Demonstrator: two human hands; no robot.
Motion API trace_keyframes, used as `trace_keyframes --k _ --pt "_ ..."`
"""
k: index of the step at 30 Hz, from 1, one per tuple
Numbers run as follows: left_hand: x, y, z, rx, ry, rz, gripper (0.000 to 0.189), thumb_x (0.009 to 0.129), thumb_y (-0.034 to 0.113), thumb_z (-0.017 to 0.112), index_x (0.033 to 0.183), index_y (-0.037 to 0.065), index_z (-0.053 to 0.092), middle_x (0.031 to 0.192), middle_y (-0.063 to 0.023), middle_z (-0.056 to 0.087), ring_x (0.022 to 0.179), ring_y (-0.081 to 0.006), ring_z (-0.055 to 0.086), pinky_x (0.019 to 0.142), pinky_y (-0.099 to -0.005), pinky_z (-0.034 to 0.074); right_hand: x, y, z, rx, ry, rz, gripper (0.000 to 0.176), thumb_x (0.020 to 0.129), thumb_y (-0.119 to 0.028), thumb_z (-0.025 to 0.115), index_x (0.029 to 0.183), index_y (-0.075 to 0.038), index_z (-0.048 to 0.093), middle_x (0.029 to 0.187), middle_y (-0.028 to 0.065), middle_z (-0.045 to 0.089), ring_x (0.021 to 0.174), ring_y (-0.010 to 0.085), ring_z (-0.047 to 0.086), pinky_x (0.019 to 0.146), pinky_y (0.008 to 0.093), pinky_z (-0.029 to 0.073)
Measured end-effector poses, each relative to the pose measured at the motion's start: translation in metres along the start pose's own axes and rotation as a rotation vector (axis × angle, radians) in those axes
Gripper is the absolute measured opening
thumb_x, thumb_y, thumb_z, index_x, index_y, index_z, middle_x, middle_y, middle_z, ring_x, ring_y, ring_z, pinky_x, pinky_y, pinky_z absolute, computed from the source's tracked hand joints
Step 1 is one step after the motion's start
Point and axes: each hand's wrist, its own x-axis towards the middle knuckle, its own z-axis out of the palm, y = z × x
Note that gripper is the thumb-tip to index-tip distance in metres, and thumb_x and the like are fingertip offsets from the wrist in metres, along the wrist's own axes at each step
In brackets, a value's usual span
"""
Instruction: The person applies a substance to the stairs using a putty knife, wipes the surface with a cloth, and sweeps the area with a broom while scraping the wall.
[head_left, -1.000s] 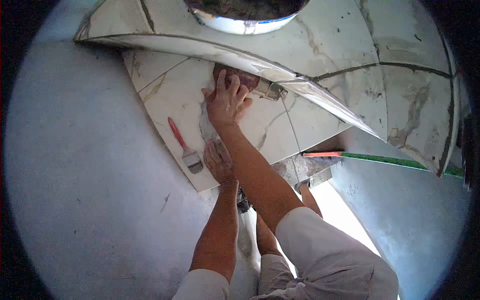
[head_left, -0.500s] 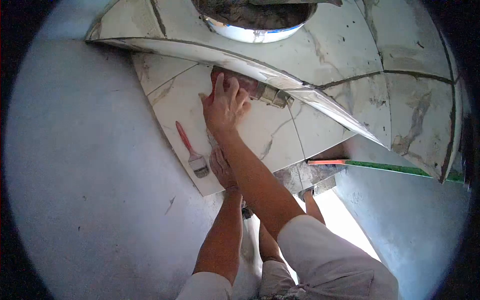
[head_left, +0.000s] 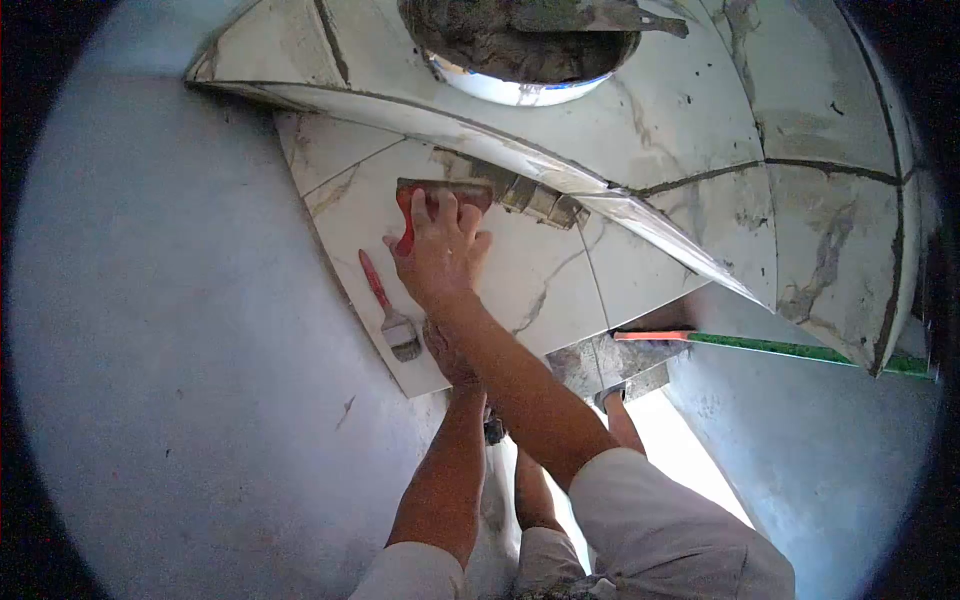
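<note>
My right hand (head_left: 440, 255) grips a red grout spreader (head_left: 408, 205) with a grey-dark straight edge, fingers spread over its back. The spreader is over the marble-look tile (head_left: 540, 265) of a stair tread, just below the edge of the step above. Grey mortar (head_left: 535, 197) is smeared in bands along that joint, to the right of the spreader. Lower down, my left hand (head_left: 448, 355) lies flat on the tile, partly hidden by my right forearm. Beside it rests a paintbrush (head_left: 375, 280) with a red handle and grey-tipped bristles.
On the step above stands a white bucket (head_left: 520, 95) of dark mortar with a dirty trowel (head_left: 600, 18) across it. A green and orange strip (head_left: 770, 345) leans at the right. The tread's left edge drops to a blue-grey surface (head_left: 190, 330).
My right hand has drawn the spreader down and slightly left, away from the step's edge, uncovering striped mortar. The view has shifted slightly; the brush lies as before.
</note>
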Motion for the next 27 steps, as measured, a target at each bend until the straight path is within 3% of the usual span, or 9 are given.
trace_keyframes --k 1,3,4,5,6,10,13,19,27 --pt "0.0 0.005 -0.002 0.002 0.0 -0.007 0.073 0.079 0.045 0.059 0.133 0.002 0.034 0.133 -0.0192 0.037 0.123 -0.0391 0.036 0.102 -0.0532 0.03 0.004 0.003 0.002 -0.028 0.009 -0.108 0.061 0.074 -0.042 0.068 0.127 -0.016 0.051 0.131 0.0083 0.038 0.114 0.029 0.037 0.087 0.0475 0.036" --pt "0.004 0.018 -0.006 -0.298 0.092 -0.092 0.072 0.08 0.051 0.058 0.13 0.003 0.037 0.13 -0.0162 0.043 0.123 -0.0304 0.037 0.104 -0.0433 0.029 0.018 0.011 0.01 -0.054 0.014 -0.222 0.059 0.074 -0.04 0.068 0.125 -0.017 0.052 0.131 0.008 0.039 0.114 0.028 0.038 0.087 0.0463 0.037" --pt "0.01 0.022 -0.012 -0.296 0.094 -0.096 0.072 0.08 0.051 0.058 0.13 0.003 0.037 0.13 -0.0162 0.043 0.123 -0.0304 0.037 0.104 -0.0433 0.029 0.027 0.017 0.016 -0.116 0.089 -0.444 0.057 0.073 -0.039 0.068 0.124 -0.017 0.054 0.13 0.0083 0.041 0.114 0.0278 0.039 0.087 0.0449 0.038" --pt "0.015 0.026 -0.019 -0.039 0.115 0.028 0.067 0.08 0.046 0.055 0.128 0.002 0.04 0.131 -0.0196 0.042 0.122 -0.0361 0.038 0.101 -0.0487 0.031 0.035 0.024 0.022 -0.176 0.161 -0.664 0.056 0.072 -0.038 0.068 0.123 -0.018 0.055 0.129 0.0086 0.043 0.113 0.0276 0.04 0.086 0.0435 0.038" --pt "0.018 0.028 -0.021 0.217 0.132 0.153 0.062 0.08 0.041 0.053 0.127 0.002 0.043 0.132 -0.023 0.04 0.12 -0.0417 0.039 0.099 -0.054 0.032 0.043 0.025 0.014 -0.226 0.136 -0.717 0.051 0.073 -0.033 0.064 0.121 -0.019 0.056 0.128 0.01 0.046 0.111 0.0267 0.044 0.087 0.0407 0.041" --pt "0.018 0.028 -0.021 0.224 0.147 0.171 0.058 0.08 0.037 0.05 0.125 0.001 0.045 0.132 -0.0235 0.04 0.119 -0.042 0.04 0.098 -0.0543 0.033 0.072 0.035 0.009 -0.431 0.016 -0.916 0.04 0.084 -0.028 0.051 0.122 -0.018 0.055 0.132 0.014 0.045 0.118 0.0261 0.044 0.095 0.0383 0.04" --pt "0.019 0.029 -0.023 0.256 0.152 0.195 0.058 0.08 0.037 0.05 0.125 0.001 0.045 0.13 -0.0232 0.041 0.118 -0.0419 0.04 0.098 -0.0542 0.033 0.082 0.038 0.007 -0.46 -0.112 -0.892 0.038 0.086 -0.028 0.049 0.122 -0.017 0.054 0.129 0.0144 0.046 0.12 0.027 0.043 0.096 0.039 0.039" --pt "0.02 0.031 -0.024 0.215 0.186 0.193 0.056 0.078 0.033 0.055 0.122 0.0 0.045 0.126 -0.0227 0.043 0.119 -0.0403 0.04 0.098 -0.0544 0.033 0.076 0.051 -0.016 -0.661 -0.121 -0.895 0.036 0.086 -0.025 0.049 0.121 -0.018 0.054 0.123 0.0144 0.049 0.12 0.0289 0.043 0.097 0.0391 0.04" --pt "0.019 0.033 -0.027 0.263 0.186 0.216 0.057 0.077 0.032 0.057 0.123 0.001 0.044 0.126 -0.0215 0.043 0.121 -0.0395 0.039 0.1 -0.052 0.033 0.051 0.112 -0.056 -0.642 -0.259 -0.831 0.039 0.084 -0.023 0.051 0.123 -0.02 0.053 0.126 0.0114 0.048 0.121 0.0291 0.042 0.097 0.0401 0.041"
